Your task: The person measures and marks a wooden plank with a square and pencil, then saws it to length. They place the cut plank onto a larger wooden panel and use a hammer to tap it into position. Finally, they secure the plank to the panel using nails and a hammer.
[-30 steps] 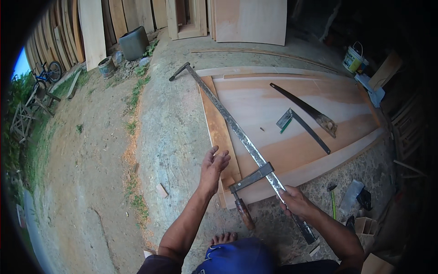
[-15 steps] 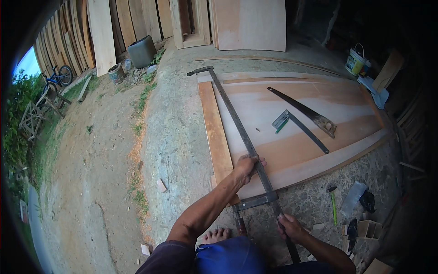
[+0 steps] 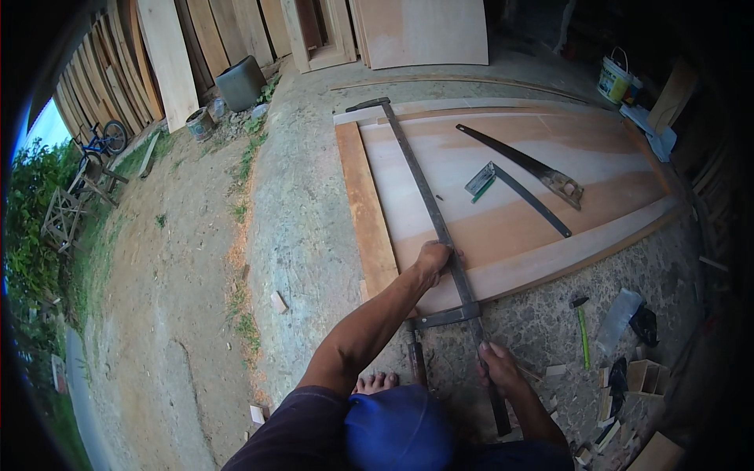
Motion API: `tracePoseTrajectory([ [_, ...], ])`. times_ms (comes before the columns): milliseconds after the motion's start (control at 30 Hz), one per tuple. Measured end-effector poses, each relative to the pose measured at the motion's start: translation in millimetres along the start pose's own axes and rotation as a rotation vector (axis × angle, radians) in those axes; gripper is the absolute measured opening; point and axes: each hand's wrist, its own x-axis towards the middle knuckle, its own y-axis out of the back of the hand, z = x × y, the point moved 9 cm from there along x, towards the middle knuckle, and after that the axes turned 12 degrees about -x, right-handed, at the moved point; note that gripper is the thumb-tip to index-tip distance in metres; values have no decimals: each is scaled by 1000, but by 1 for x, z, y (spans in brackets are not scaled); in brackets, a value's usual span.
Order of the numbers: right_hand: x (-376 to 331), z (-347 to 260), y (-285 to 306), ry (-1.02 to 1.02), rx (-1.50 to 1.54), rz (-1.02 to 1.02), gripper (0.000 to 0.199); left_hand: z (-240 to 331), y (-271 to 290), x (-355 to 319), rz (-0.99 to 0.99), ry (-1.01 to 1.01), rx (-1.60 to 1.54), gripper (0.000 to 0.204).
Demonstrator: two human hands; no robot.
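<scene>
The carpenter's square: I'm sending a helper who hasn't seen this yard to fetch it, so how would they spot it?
Find the big pale wooden panel lying flat on the concrete. Near its middle, right of the long bar clamp, lies the carpenter's square. Unlike the handsaw just beyond it, it is an L shape: a thin dark blade joined to a short silvery stock.

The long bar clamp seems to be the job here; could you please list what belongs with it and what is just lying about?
In hand:
- left hand
- right hand
- bar clamp
- wooden panel

Lying about:
- handsaw
- square
- green-handled hammer
- bucket
- wood offcuts
</scene>
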Motion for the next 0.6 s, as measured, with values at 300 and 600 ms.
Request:
tracePoseTrajectory([
  [300, 12, 15, 11, -11, -17, 35, 31, -99, -20, -170, -273, -24, -113, 30],
  [600, 27, 20, 14, 152, 17, 105, 41, -113, -12, -183, -302, -115, 27, 23],
])
